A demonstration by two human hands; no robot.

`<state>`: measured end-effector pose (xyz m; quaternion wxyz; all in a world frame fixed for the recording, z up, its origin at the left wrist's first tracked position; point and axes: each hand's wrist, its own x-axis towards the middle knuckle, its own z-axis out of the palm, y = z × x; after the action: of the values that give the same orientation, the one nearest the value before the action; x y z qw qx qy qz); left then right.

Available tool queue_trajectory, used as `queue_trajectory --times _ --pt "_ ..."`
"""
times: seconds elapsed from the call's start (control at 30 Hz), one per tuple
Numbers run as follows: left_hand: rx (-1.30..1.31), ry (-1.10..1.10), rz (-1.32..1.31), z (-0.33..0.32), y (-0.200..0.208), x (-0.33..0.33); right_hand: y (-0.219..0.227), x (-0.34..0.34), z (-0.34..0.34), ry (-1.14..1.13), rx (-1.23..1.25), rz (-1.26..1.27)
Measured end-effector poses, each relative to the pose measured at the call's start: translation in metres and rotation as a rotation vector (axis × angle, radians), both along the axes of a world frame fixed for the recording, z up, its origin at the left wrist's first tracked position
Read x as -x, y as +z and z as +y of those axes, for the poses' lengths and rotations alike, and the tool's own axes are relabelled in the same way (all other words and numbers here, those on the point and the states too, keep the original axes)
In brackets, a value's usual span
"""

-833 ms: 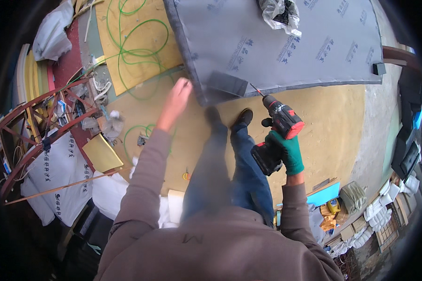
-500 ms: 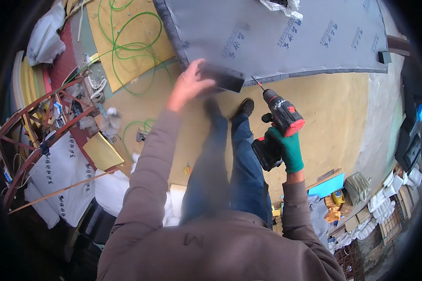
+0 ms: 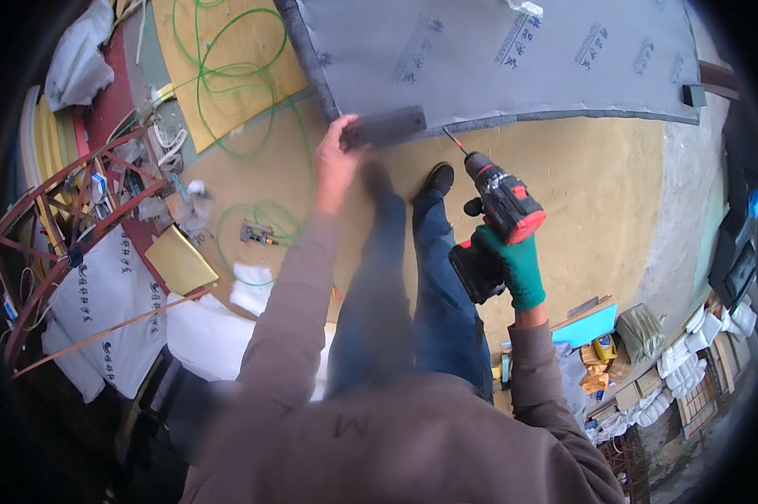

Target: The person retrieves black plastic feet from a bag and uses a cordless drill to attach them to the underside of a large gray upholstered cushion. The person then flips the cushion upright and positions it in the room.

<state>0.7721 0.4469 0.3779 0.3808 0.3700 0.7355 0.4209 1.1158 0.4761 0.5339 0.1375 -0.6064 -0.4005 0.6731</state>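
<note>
Grey membrane sheet (image 3: pixel 497 59) lies across far side of the board floor (image 3: pixel 581 185). Left hand (image 3: pixel 337 160) at sheet's near edge, on a dark strip (image 3: pixel 385 128). Right hand (image 3: pixel 518 265) to the right of the legs, holding drill (image 3: pixel 497 218), bit toward the sheet edge. Green hose (image 3: pixel 228 76) coiled on floor left of sheet. Metal frame (image 3: pixel 68 218) at far left
</note>
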Motion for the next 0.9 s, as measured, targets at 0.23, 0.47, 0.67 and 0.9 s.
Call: queue_trajectory --times 0.23,0.47,0.67,0.9 --pt "0.027 -0.030 -0.092 -0.005 -0.011 0.016 -0.001 0.016 0.002 0.118 -0.080 -0.018" --pt "-0.029 -0.001 -0.116 -0.005 -0.021 0.013 -0.034 0.028 -0.001 0.166 -0.175 0.025" --pt "-0.042 0.027 -0.035 -0.004 -0.024 0.007 -0.015 0.038 0.008 0.202 -0.114 -0.056" --pt "-0.023 0.050 -0.094 -0.004 -0.019 0.008 0.003 0.049 0.023 0.256 -0.057 -0.068"
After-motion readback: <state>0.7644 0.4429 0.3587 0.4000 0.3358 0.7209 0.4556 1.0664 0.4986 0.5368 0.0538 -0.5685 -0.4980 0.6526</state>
